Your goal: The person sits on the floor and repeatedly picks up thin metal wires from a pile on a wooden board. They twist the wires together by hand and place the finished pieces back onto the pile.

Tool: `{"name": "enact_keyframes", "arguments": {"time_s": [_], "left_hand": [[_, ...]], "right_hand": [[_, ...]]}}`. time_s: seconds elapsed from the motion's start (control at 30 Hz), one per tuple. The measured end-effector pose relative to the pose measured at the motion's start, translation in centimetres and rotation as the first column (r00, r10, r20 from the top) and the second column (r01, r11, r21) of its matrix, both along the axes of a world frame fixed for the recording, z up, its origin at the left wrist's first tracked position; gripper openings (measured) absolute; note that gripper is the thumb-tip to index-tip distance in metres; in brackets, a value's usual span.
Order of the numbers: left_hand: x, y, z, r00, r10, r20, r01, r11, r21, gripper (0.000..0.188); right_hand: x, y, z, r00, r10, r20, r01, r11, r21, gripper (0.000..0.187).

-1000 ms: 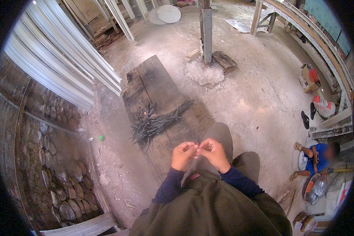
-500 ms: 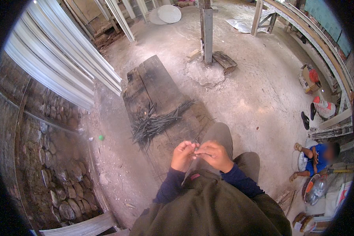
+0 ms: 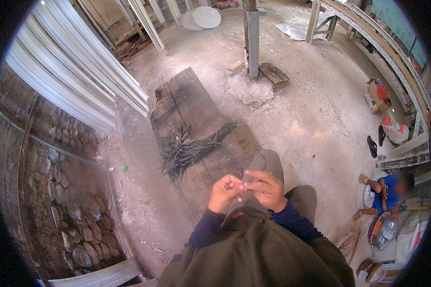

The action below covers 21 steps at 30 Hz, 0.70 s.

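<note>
My left hand [image 3: 226, 193] and my right hand [image 3: 265, 190] meet above my lap with their fingertips together. A thin dark strip [image 3: 244, 184] is pinched between them; little of it shows, and its ends are hidden by the fingers. The thumb and forefinger of my left hand are closed. On my right hand, the thumb and forefinger pinch while the other fingers reach out toward the left. Just beyond lies a bundle of thin dark strips [image 3: 191, 149], spread across a worn wooden board [image 3: 187, 93] on the floor.
Long white mouldings [image 3: 81, 71] lean at the left, above a stone-filled strip of ground [image 3: 86, 225]. A post [image 3: 253, 43] stands ahead with a wood block [image 3: 273, 75] at its foot. To the right are sandals [image 3: 371, 146], a cardboard box [image 3: 376, 98] and a seated person in blue [image 3: 390, 191].
My right hand's fingers have lifted and straightened, from curled to stretched out. My left hand has turned slightly, staying against the right at the fingertips.
</note>
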<state>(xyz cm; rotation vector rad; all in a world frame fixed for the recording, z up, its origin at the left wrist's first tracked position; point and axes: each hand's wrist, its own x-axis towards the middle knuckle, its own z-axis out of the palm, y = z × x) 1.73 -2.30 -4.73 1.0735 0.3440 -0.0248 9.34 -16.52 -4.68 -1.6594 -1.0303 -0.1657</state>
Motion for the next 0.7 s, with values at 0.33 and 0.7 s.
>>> {"name": "enact_keyframes", "arguments": {"time_s": [0.33, 0.7], "left_hand": [[-0.5, 0.3, 0.3, 0.998, -0.01, 0.056, 0.004, 0.995, 0.1, 0.025], [-1.5, -1.2, 1.3, 0.972, 0.01, 0.236, -0.13, 0.856, 0.5, 0.039]], "right_hand": [[-0.3, -0.5, 0.4, 0.687, 0.137, -0.713, -0.213, 0.977, -0.018, 0.009], [-0.5, 0.1, 0.7, 0.277, 0.27, -0.922, -0.077, 0.963, 0.259, 0.01]]}}
